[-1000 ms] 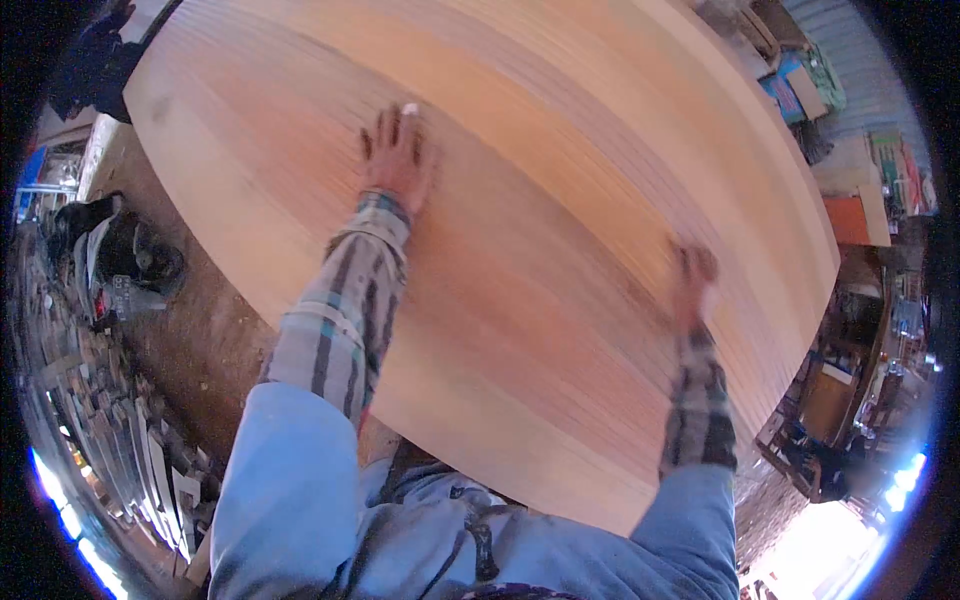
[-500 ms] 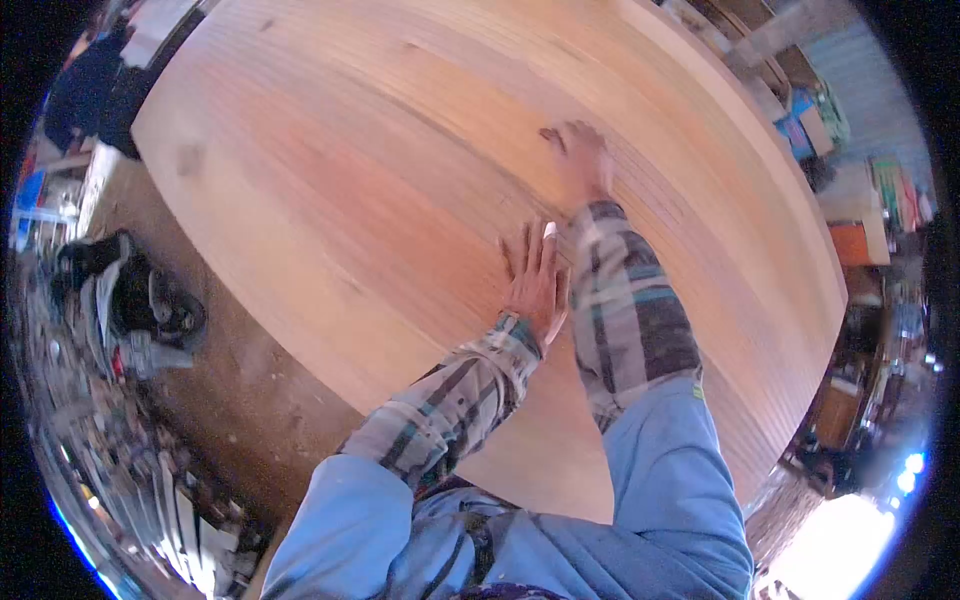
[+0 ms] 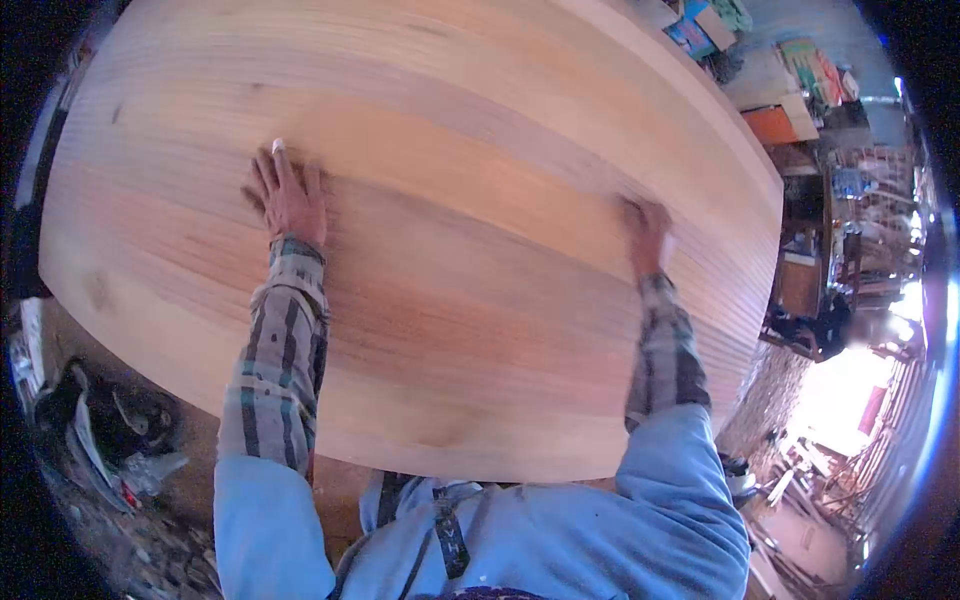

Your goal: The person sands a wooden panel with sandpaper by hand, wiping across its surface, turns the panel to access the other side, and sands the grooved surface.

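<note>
A broad wooden panel (image 3: 440, 330) with striped grain in orange, pink and pale tones fills most of the view. On its left part my left hand (image 3: 290, 200) lies flat with fingers spread, a white wrap on one fingertip. Toward the panel's right side is my right hand (image 3: 650, 235), blurred by motion, its fingers bent on or just over the wood. Whether it holds anything cannot be made out. Both forearms are in plaid sleeves below the hands.
Black and white bags or cloths (image 3: 110, 420) lie on the floor at the lower left. An orange box (image 3: 770, 125) and shelving stand at the right. Another person in dark clothing (image 3: 825, 325) is far off at the right, near bright light.
My hands were close together near the panel's middle half a second ago. Since then my left hand has moved to the left and my right hand to the right and down. The view has turned.
</note>
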### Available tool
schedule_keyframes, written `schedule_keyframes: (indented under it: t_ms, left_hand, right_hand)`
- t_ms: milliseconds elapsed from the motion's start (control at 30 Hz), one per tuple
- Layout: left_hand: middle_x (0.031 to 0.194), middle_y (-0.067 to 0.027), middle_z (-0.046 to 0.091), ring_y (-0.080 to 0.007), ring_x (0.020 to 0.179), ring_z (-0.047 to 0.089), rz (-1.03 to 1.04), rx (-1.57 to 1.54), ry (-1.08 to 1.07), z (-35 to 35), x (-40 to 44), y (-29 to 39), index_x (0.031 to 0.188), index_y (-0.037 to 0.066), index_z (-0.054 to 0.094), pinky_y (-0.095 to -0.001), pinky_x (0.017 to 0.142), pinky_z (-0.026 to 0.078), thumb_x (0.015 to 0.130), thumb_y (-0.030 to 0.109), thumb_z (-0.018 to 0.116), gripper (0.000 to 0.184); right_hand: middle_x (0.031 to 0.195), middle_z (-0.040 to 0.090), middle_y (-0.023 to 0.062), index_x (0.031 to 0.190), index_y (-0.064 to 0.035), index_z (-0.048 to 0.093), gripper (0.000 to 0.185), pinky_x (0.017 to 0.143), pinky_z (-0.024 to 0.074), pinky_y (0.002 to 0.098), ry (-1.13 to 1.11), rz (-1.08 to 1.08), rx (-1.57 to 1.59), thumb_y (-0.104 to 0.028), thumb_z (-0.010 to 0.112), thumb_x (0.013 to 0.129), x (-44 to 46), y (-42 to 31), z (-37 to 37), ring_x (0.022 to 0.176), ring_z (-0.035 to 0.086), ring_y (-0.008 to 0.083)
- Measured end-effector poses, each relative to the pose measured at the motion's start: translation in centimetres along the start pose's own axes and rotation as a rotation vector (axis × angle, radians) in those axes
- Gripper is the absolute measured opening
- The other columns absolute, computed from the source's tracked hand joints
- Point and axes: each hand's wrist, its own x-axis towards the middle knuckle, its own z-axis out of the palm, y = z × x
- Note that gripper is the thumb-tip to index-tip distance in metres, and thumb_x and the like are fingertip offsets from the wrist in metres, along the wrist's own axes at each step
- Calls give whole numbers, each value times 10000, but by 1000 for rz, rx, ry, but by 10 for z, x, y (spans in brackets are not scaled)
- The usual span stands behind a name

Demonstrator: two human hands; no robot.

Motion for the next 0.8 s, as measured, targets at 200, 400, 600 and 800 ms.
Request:
schedule_keyframes:
  t_ms: [200, 400, 600, 800]
  left_hand:
    - [1587, -162, 209, -328, 1476, 147, 34, 15, 50, 13, -1, -10, 1517, 124, 276, -545, 1180, 72, 993, 517, 382, 663]
    - [1584, -151, 225, -318, 1471, 174, -14, 85, 14, -10, -6, -1, 1516, 125, 278, -557, 1176, 68, 997, 500, 379, 648]
    - [1589, -156, 204, -325, 1476, 149, -36, 108, -5, -7, -4, 10, 1527, 122, 249, -551, 1180, 45, 1003, 494, 359, 652]
    - [1597, -137, 194, -308, 1480, 146, -55, 124, -12, -12, -6, 4, 1526, 120, 258, -537, 1182, 45, 1004, 494, 359, 650]
  right_hand:
    - [1392, 522, 105, 1310, -179, 577, 383, 1098, 332, 521, -105, -352, 207, -240, 471, 946, 134, -243, 155, 1288, 458, 351]
    - [1285, 547, 96, 1280, -183, 607, 380, 1117, 271, 496, -189, -322, 344, -175, 456, 931, 80, -125, 80, 1238, 461, 323]
    - [1001, 647, 121, 1015, -122, 717, 226, 922, 398, 473, -95, 136, 67, -244, 547, 929, -41, 168, -45, 999, 568, 322]
    - [1007, 624, 93, 1028, -113, 662, 185, 866, 476, 412, 20, -137, 181, -255, 599, 929, 48, -2, 56, 998, 580, 272]
